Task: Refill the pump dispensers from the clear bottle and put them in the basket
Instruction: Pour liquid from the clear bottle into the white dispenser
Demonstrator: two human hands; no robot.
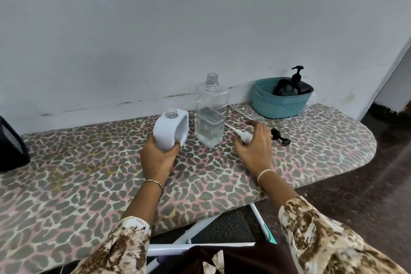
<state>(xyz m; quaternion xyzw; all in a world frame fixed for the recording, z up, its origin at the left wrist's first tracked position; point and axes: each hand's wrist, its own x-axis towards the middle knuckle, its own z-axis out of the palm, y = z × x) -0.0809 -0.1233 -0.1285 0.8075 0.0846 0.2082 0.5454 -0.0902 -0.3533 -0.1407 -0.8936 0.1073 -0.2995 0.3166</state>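
A white dispenser body (170, 129) with a bare threaded neck stands on the leopard-print board (89, 176). My left hand (159, 158) grips its lower end. Just right of it stands the uncapped clear bottle (210, 111), about half full of clear liquid. My right hand (253, 147) holds the white pump head (243, 137) lying on the board, its tube pointing toward the bottle. A black pump head (280, 137) lies just beyond my right hand. The teal basket (280, 102) at the back right holds a black pump dispenser (294, 85).
A grey wall runs right behind the board. A dark object (11, 147) sits at the board's left edge. The board's rounded end is at the right, with dark floor beyond it. White metal legs (189, 244) show below the near edge.
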